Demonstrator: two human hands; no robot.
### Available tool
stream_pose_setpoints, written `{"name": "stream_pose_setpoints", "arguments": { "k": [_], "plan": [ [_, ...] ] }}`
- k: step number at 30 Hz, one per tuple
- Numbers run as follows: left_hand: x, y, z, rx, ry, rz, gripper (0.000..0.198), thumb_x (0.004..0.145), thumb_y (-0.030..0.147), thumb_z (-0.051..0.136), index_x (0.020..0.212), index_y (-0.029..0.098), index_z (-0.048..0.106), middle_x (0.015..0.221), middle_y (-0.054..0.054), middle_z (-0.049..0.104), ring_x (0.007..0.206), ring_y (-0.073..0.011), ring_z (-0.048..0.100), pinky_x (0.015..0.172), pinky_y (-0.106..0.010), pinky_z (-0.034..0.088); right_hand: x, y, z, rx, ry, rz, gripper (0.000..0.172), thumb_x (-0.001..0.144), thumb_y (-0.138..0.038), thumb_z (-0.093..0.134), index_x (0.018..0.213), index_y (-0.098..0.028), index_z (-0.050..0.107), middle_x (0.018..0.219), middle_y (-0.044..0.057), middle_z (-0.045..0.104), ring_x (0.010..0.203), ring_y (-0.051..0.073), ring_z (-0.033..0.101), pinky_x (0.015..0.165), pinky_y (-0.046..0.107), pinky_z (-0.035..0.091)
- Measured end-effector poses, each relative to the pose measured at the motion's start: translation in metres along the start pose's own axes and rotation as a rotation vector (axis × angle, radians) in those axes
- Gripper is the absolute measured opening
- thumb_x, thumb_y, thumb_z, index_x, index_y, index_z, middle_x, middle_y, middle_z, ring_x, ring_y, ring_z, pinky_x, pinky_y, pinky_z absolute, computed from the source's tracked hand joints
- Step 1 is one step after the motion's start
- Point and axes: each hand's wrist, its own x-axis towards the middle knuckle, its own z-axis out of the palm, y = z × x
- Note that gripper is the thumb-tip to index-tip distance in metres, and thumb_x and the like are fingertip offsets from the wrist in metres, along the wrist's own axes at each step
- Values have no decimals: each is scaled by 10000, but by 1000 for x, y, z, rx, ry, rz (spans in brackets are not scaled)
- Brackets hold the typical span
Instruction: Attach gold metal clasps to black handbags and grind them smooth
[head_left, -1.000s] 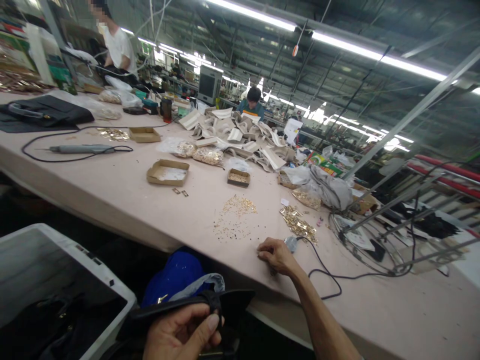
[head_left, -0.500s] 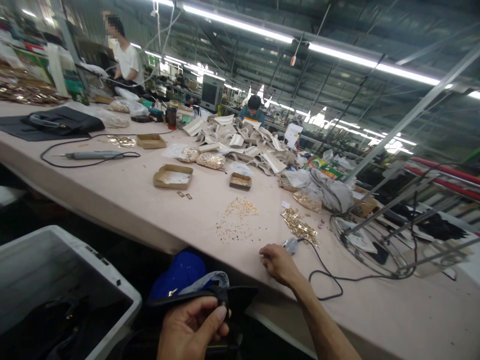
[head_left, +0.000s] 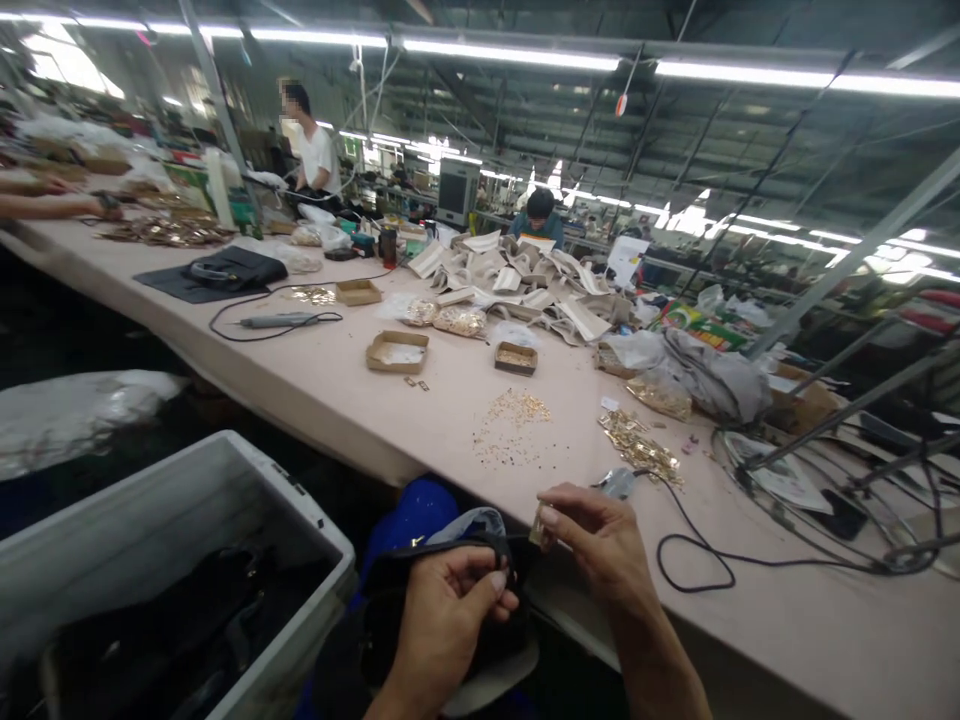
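Note:
My left hand pinches the edge of a black bag at the front of the table, fingers closed on it. A small gold fitting shows on the bag, and a greyish lining lies along its opening. Just right of it, my right hand holds a small gold metal plate between thumb and fingertips, close to the bag's edge. Behind that hand a grey tool with a black cord lies on the table. Something blue sits behind the bag, partly hidden by it.
Tiny gold pieces are scattered on the table, with a heap of gold plates to their right. Small cardboard boxes stand farther back. A white bin holds black items at left. A co-worker's arms reach in far left.
My right hand has come back from the table toward the bag and now holds a gold metal plate. My left hand keeps its grip on the bag. The view has turned left.

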Motion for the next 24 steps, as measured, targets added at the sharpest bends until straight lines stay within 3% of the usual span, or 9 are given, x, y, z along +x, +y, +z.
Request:
{"name": "stream_pose_setpoints", "arguments": {
  "k": [5,9,14,21,24],
  "plan": [
    [-4,3,1,-18,-35,-13,226,714,236,787,872,76,804,681,-104,774,577,-179,711,561,-240,545,-17,-14,17,-120,-69,-7,145,831,-330,836,932,-228,818,812,47,712,717,177,657,620,281,533],
    [-7,3,-2,-33,-78,0,220,728,228,788,894,85,814,744,-103,796,615,-180,724,583,-238,553,-23,-7,24,-200,-94,30,147,841,-355,820,922,-232,818,815,45,712,735,181,656,625,279,519],
    [-7,0,-6,-32,-99,13,231,733,181,742,927,78,813,680,-89,782,611,-180,728,604,-238,561,-22,1,27,-288,-107,24,136,855,-336,796,939,-231,814,839,43,708,769,181,654,661,284,518],
    [-7,1,-10,-41,-119,-11,234,718,173,729,912,70,811,695,-90,778,620,-182,735,598,-232,562,-20,-2,28,-298,-133,42,108,852,-310,796,923,-231,816,847,44,712,769,183,672,646,281,512],
    [-7,1,-11,-51,-138,-16,235,717,176,730,910,71,813,737,-103,789,622,-179,730,595,-234,564,-20,-4,30,-222,-168,85,133,861,-328,793,919,-211,813,826,41,695,677,157,658,586,262,506]
  ]
}}
